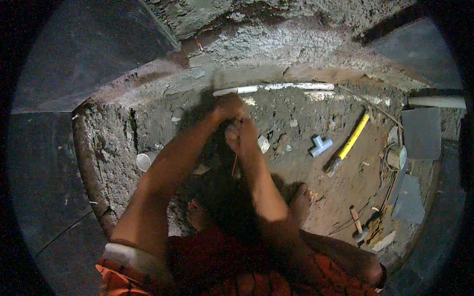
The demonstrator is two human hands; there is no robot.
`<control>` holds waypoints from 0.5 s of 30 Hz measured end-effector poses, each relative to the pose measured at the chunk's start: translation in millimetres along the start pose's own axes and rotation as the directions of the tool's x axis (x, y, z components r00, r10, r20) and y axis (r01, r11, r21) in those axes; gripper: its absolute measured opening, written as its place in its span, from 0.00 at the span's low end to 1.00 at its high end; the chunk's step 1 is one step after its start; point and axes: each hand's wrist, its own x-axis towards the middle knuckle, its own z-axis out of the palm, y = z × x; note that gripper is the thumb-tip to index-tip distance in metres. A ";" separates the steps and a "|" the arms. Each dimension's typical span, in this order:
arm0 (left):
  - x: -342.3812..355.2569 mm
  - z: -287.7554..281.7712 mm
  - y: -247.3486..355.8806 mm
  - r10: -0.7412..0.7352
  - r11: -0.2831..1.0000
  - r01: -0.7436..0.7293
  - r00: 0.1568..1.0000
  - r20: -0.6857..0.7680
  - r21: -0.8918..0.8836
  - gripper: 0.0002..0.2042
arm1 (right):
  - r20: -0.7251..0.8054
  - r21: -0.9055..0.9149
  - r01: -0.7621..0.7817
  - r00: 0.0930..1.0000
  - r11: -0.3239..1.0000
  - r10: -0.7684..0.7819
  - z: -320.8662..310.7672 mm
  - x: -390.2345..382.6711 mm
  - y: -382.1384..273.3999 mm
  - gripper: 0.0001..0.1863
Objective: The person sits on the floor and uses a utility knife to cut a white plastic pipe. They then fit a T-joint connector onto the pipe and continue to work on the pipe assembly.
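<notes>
My left hand (229, 106) is closed just below the left end of a white pipe (256, 89) that runs along the foot of the rough wall. What its fingers grip is hidden. Close beneath it, my right hand (236, 134) is curled shut. A thin reddish-brown rod (234, 166) sticks out below the right hand, toward my body; its upper part is lost in the fingers. Shadow darkens the ground around both hands. A pale broken chunk (263, 144) lies beside my right wrist.
On the dirt at right lie a grey pipe tee (321, 146), a yellow-handled tool (354, 135) and a hammer (356, 221). A round can (395, 157) stands near grey sheet pieces (421, 133). A white pipe opening (144, 162) is at left. Dark tiles (44, 163) border the pit.
</notes>
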 end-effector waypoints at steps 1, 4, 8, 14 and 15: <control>3.9 2.4 4.0 -0.115 0.992 0.112 0.993 -0.037 -0.059 0.16 | -0.036 0.028 0.020 0.999 0.999 -0.019 1.9 6.1 -0.4 0.03; -12.6 9.1 -6.9 -0.053 0.996 0.054 0.998 0.017 -0.072 0.14 | 0.118 -0.086 -0.029 0.992 0.996 0.039 0.4 -3.4 3.0 0.04; 10.1 -28.9 10.9 -0.074 0.991 0.092 0.982 0.176 -0.097 0.16 | 0.570 -0.699 0.712 0.608 0.061 -0.553 -19.3 6.9 -9.9 0.08; 2.4 -59.9 29.7 -0.070 0.997 0.068 0.993 0.097 0.026 0.16 | 0.528 -0.807 0.591 0.735 0.019 -0.426 -30.4 24.6 -10.9 0.16; -0.7 -54.0 32.6 -0.072 0.997 0.070 0.995 0.075 0.027 0.16 | 0.528 -0.831 0.552 0.752 -0.060 -0.394 -39.6 25.0 -0.2 0.18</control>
